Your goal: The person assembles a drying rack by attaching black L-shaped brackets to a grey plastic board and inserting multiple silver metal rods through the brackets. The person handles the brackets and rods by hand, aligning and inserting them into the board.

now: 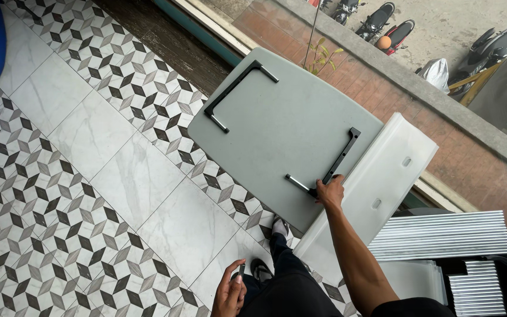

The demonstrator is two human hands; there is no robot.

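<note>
While the person stands on the patterned tile floor (89,176), the right hand (330,193) reaches forward, its fingers closed around the near corner of a black U-shaped metal bracket (337,163). That bracket lies on the grey rectangular tabletop panel (283,129), which rests tilted, its near edge by the person's feet. A second black bracket (233,94) sits at the panel's far end. The left hand (229,292) is held low beside the thigh, fingers loosely curled about a small dark screw-like piece (242,270). A white plastic panel (382,182) lies just right of the tabletop, touching it; stacked silver metal tubes (441,235) lie farther right.
</note>
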